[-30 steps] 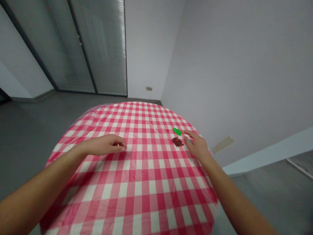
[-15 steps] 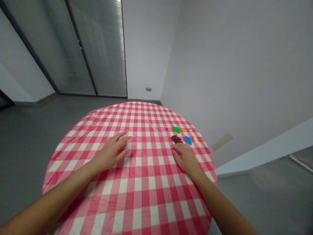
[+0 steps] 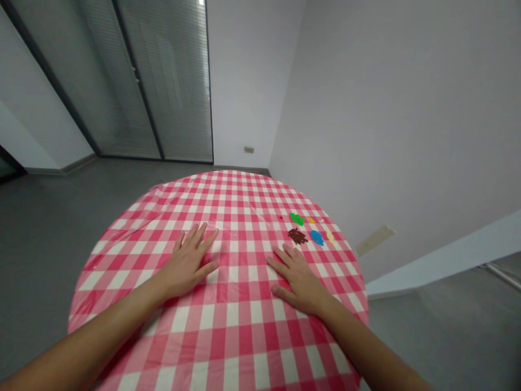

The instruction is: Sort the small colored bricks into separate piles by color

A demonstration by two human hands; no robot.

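Observation:
My left hand [image 3: 187, 266] lies palm down with fingers spread on the red and white checked tablecloth [image 3: 228, 326], holding nothing. On the right side, my right hand [image 3: 299, 279] also rests flat with its fingers apart and nothing in it. Just beyond its fingertips is a pile of small dark brown pieces [image 3: 297, 236]. Beside that lie small blue pieces [image 3: 316, 237], and farther back a cluster of green pieces [image 3: 297, 219]. Pale yellow pieces [image 3: 330, 238] sit nearer the table's right edge, with a few orange-yellow pieces [image 3: 311, 220] behind. What the pieces are, I cannot make out.
The table is round, with a curved far edge. A white wall [image 3: 386, 136] stands close on the right, bearing a beige plate [image 3: 375, 240]. Glass panels with blinds [image 3: 175, 98] are behind at left. Grey floor [image 3: 44, 228] surrounds the table.
Both hands have flattened and spread their fingers. My right hand has drawn back slightly from the brown pile, which now shows whole. The view has shifted a little.

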